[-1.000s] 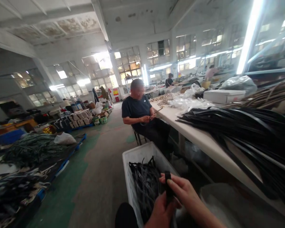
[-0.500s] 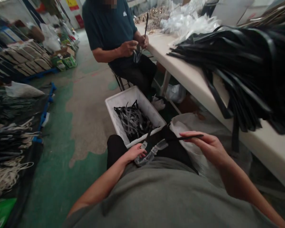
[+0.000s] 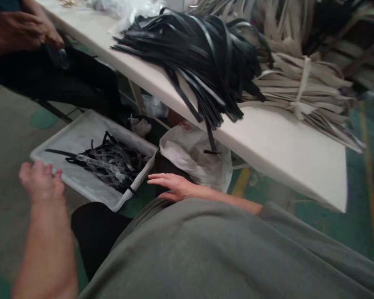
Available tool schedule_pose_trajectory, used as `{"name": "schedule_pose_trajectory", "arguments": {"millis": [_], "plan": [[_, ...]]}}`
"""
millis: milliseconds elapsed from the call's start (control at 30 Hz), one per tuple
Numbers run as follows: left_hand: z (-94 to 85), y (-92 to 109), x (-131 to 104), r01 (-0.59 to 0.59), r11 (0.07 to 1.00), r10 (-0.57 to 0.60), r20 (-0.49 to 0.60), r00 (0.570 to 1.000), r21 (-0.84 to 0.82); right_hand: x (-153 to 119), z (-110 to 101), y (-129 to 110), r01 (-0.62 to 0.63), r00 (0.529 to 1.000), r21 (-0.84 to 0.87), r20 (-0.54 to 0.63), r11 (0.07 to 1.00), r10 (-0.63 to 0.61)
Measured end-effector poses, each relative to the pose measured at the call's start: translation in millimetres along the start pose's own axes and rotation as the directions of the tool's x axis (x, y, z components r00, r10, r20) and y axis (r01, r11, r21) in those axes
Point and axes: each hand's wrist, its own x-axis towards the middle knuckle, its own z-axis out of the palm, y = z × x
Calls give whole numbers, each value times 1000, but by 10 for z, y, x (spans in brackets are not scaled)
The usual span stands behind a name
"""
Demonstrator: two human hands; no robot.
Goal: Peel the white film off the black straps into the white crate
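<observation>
My left hand (image 3: 42,182), somewhat blurred, is beside the near left corner of a white plastic bin (image 3: 60,128), fingers apart and slightly bent, holding nothing I can see. My right hand (image 3: 173,186) is open over my lap, with its fingers stretched towards the bin's right end. Inside the bin lies a heap of black straps (image 3: 112,153) with clear plastic on them. One longer strap with a clear plastic sleeve (image 3: 104,166) rests across the top, its dark end poking over the bin's near right rim.
A white table (image 3: 283,149) runs along the right, bearing a pile of black straps (image 3: 187,50) and a tied bundle of beige straps (image 3: 302,91). Under its edge stands a white sack (image 3: 199,162). A co-worker's hands (image 3: 25,31) hold something clear at upper left.
The plastic-sleeved strap has left both my hands and now lies on the heap in the bin. My left hand has moved left, my right hand inward. The view has turned right.
</observation>
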Motion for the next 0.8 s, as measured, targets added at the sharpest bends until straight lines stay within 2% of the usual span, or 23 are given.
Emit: {"name": "schedule_pose_trajectory", "arguments": {"millis": [67, 100, 133, 200, 233, 267, 300, 333, 367, 400, 433, 467, 533, 567, 600, 633, 667, 733, 800], "plan": [[-82, -207, -18, 62, 997, -60, 28, 998, -50, -165, -14, 196, -113, 987, -114, -126, 987, 99], [-121, -355, -76, 97, 994, -93, 72, 993, -42, -282, -46, 319, -211, 962, -150, -208, 966, 178], [-149, -517, -156, 143, 989, -138, 133, 981, -26, -410, -86, 453, -325, 917, -163, -297, 932, 267], [-145, -824, -366, 255, 966, -256, 205, 945, 30, -657, -165, 722, -535, 788, -133, -435, 834, 436], [-104, -939, -491, 283, 957, -291, 225, 930, 69, -758, -188, 839, -613, 733, -113, -451, 782, 509], [-32, -1015, -629, 274, 956, -292, 243, 925, 107, -836, -194, 934, -665, 700, -102, -431, 740, 569], [72, -1045, -784, 216, 966, -249, 280, 927, 144, -886, -181, 1004, -692, 692, -103, -377, 715, 615], [205, -1031, -955, 110, 978, -166, 340, 926, 179, -909, -155, 1050, -701, 698, -109, -307, 705, 647], [366, -981, -1143, -35, 977, -60, 426, 903, 212, -908, -122, 1076, -704, 705, -110, -234, 702, 670], [549, -905, -1344, -217, 949, 62, 537, 842, 230, -889, -92, 1088, -702, 711, -106, -172, 704, 682], [750, -818, -1553, -403, 887, 173, 647, 743, 226, -861, -73, 1092, -698, 716, -96, -128, 710, 687], [958, -733, -1762, -561, 809, 256, 755, 604, 174, -833, -74, 1093, -699, 716, -87, -88, 710, 693], [1359, -613, -2146, -775, 632, 330, 912, 243, -22, -812, -137, 1099, -708, 706, -71, -20, 703, 708], [1533, -588, -2304, -829, 551, 304, 948, 90, -98, -829, -194, 1103, -716, 696, -65, 6, 695, 718], [1681, -587, -2431, -863, 485, 248, 968, -23, -145, -866, -263, 1108, -729, 682, -60, 22, 682, 731], [1798, -607, -2524, -884, 436, 169, 980, -103, -168, -919, -335, 1111, -743, 666, -58, 31, 666, 746], [1885, -640, -2584, -899, 402, 84, 985, -152, -173, -980, -404, 1116, -761, 645, -59, 29, 646, 763], [1977, -720, -2621, -915, 368, -36, 981, -192, -165, -1078, -516, 1140, -796, 602, -68, 2, 601, 798], [1989, -785, -2599, -921, 355, -56, 979, -194, -162, -1077, -583, 1213, -825, 565, -83, -69, 560, 822]]}}
